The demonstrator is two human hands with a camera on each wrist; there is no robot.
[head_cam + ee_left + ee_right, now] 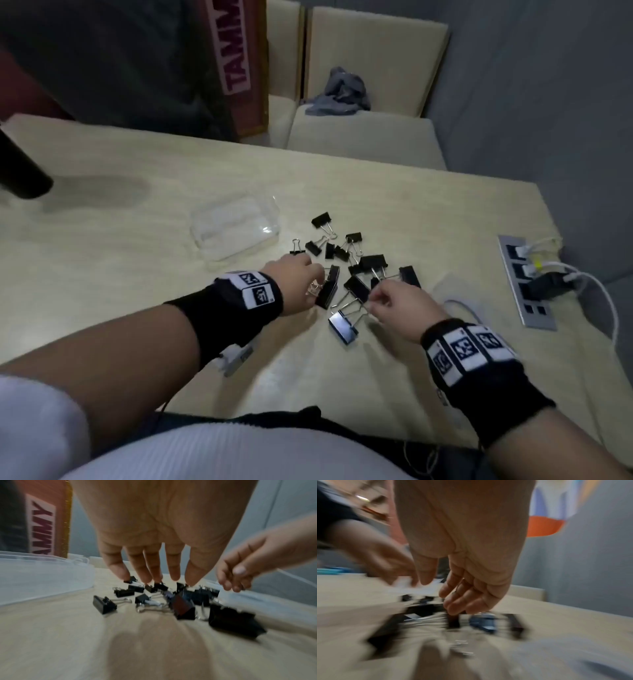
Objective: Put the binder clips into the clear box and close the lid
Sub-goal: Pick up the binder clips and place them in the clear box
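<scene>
Several black binder clips (356, 287) lie scattered on the pale wooden table (137, 274), just right of the clear box (239, 245), which stands open with nothing in it. My left hand (317, 274) hovers over the left side of the pile; in the left wrist view its fingers (174, 573) point straight down at the clips (183, 607) and hold nothing. My right hand (375, 301) reaches in from the right with loosely curled fingers (453, 607), their tips down at a clip (424, 609), thumb apart. A clear flat lid (455, 291) lies right of the pile.
A metal power strip (524, 284) with white cables is set near the table's right edge. A black cylinder (24, 171) juts in at the far left. Cream chairs (363, 137) with a grey cloth (339, 92) stand across the table.
</scene>
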